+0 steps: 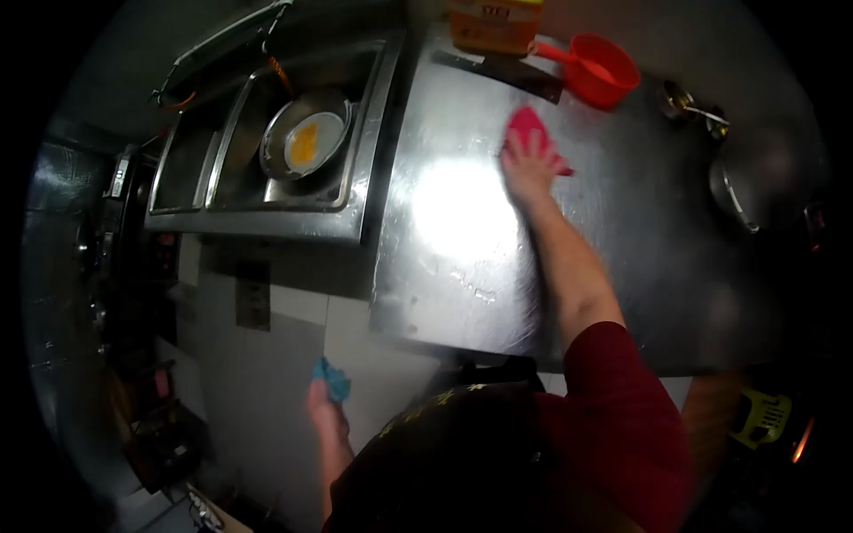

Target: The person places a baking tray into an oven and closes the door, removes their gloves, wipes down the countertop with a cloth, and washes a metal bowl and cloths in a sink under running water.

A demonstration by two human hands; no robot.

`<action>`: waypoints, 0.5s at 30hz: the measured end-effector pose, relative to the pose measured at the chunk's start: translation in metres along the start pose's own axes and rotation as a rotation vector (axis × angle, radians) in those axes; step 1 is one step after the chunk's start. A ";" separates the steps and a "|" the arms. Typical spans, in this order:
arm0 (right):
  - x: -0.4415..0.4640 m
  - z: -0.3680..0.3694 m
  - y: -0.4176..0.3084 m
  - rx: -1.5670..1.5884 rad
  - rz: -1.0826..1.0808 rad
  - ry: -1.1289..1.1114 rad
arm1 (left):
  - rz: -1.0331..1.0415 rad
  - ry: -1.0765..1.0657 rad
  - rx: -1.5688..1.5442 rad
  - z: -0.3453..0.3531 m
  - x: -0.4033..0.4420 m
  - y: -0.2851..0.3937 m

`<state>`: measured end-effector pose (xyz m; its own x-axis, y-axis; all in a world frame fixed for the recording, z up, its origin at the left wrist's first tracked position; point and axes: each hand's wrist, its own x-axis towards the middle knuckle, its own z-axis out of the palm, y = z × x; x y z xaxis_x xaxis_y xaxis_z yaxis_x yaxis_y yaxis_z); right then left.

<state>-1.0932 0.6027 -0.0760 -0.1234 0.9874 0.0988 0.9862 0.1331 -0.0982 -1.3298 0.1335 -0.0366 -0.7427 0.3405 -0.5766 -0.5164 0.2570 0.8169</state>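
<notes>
My right arm reaches far across the steel table (pixel 444 302). At its end, my right hand (pixel 530 169) grips a bright pink cloth (pixel 526 120) and presses it on the tabletop, fingers over the fabric. Cloth shows beyond the fingertips and at the hand's right side. Lower down, my left hand (pixel 325 410) hangs away from the table, above the floor. Its fingers are closed on a crumpled blue cloth (pixel 332 380). Wet streaks and a strong glare lie on the steel left of my right arm.
Behind the pink cloth are a red dipper (pixel 602 73), a dark flat strip (pixel 498 75) and a yellow-orange container (pixel 495 25). Metal pans (pixel 733 191) line the right side. Left, across a gap, a double sink (pixel 293 222) holds a metal bowl (pixel 277 133) with something yellow inside.
</notes>
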 end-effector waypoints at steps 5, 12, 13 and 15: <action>-0.136 0.006 -0.132 0.232 -0.528 0.131 | 0.027 -0.071 -0.015 0.011 -0.009 -0.001; -0.225 0.002 -0.147 0.680 -1.036 0.155 | 0.025 -0.127 0.035 0.012 0.000 0.015; -0.220 0.005 -0.134 0.725 -0.971 0.044 | 0.020 -0.148 0.041 0.013 0.003 0.014; -0.190 -0.013 -0.089 0.898 -0.735 0.006 | 0.020 -0.151 -0.001 0.006 0.012 0.014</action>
<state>-1.1561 0.4023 -0.0728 -0.6313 0.6465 0.4284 0.2434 0.6897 -0.6820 -1.3437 0.1467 -0.0326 -0.6805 0.4778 -0.5555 -0.5024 0.2477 0.8284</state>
